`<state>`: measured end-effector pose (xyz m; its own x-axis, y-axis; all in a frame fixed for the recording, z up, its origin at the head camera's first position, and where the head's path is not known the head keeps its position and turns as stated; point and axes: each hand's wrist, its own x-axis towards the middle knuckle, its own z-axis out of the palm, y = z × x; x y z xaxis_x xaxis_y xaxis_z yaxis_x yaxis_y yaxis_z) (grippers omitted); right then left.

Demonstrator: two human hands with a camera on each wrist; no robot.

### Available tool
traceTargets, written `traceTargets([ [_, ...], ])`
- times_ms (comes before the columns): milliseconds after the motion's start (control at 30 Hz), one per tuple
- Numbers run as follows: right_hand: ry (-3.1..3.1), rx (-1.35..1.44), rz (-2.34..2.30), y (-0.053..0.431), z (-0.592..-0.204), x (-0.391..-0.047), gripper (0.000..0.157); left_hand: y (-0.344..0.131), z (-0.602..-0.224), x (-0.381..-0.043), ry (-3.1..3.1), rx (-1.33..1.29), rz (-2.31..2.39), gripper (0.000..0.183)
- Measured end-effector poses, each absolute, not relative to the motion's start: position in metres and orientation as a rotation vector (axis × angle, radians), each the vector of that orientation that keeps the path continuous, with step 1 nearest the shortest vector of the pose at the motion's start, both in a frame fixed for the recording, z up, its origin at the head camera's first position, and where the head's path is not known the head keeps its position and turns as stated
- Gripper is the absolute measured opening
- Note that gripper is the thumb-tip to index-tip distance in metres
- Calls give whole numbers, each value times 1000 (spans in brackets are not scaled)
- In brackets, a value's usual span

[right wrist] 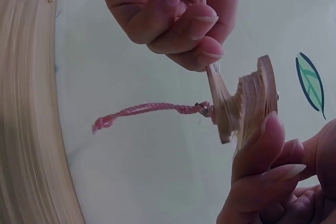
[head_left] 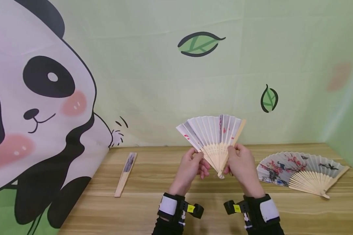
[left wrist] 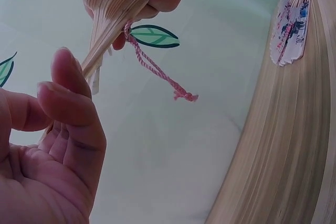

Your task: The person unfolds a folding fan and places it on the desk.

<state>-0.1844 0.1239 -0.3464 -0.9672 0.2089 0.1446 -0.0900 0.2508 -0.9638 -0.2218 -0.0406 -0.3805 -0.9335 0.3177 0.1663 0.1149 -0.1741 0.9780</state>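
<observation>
The left fingers (head_left: pixel 197 157) are curled, pinching the left edge of a half-spread fan (head_left: pixel 207 133); the right fingers (head_left: pixel 231 152) grip its right edge. The fan rises between them, its pivot (head_left: pixel 220 173) just below the fingers, a pink cord (left wrist: pixel 152 65) trailing from it. On the worktop (head_left: pixel 213 195), a folded fan (head_left: pixel 126 173) lies well left of the left fingers, a spread fan (head_left: pixel 300 174) right of the right fingers. The yellow labels (head_left: pixel 191 208) behind the fingers, at each wrist, are too small to read.
</observation>
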Motion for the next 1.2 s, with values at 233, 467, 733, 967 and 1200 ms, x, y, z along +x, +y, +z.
traceTargets([
  [233,-2276,-103,1804,125,-346,-184,31,-41,-380,-221,1926,511,2252,20],
  [467,-2248,-97,1812,125,-346,-186,29,-41,-379,-221,1911,505,2269,20],
  [733,-2232,-112,1820,125,-347,-186,29,-40,-379,-221,1908,504,2279,18],
  [967,-2214,-125,1847,124,-346,-186,30,-42,-378,-220,1925,505,2290,18],
  [1200,-2179,-128,1867,124,-345,-185,31,-41,-379,-221,1928,525,2303,19],
])
